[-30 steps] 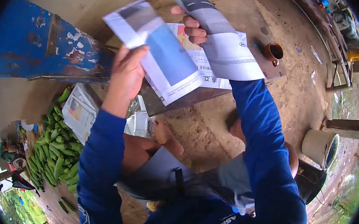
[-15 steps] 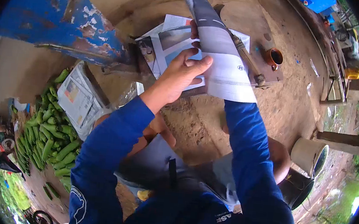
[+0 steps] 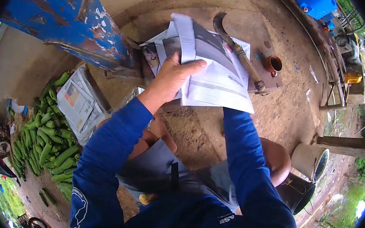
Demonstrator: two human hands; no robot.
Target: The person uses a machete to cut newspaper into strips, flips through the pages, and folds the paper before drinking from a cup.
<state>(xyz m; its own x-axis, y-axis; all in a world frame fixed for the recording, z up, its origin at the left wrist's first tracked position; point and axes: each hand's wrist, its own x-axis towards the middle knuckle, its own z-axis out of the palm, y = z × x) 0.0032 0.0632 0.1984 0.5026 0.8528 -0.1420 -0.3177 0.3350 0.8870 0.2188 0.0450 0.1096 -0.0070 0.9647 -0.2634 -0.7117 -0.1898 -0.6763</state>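
Note:
My left hand [image 3: 170, 78] grips the left edge of a printed newspaper sheet [image 3: 215, 88], thumb on top and fingers mostly out of sight. The sheet is bent over at its upper left, with a dark picture on its far part and white at the near part. My right forearm goes in under the sheet, which hides my right hand and its fingers. More newspaper sheets [image 3: 245, 43] lie beneath, on a low wooden board [image 3: 261, 27]. Beside the paper rests a curved-blade knife [image 3: 244, 60] with a wooden handle. A brown cup [image 3: 273, 64] of dark liquid stands to its right.
Long green vegetables [image 3: 52, 141] are heaped on the left, with a folded newspaper stack [image 3: 78, 104] beside them. A peeling blue post [image 3: 68, 19] rises at upper left. On the right are a pale bucket [image 3: 310, 160], a black container [image 3: 293, 193] and a blue jug [image 3: 317, 6].
The sheet, earlier curled up around my right forearm, has come down flatter over the other papers. My left hand has shifted slightly left and now pinches its edge. The knife blade is more visible.

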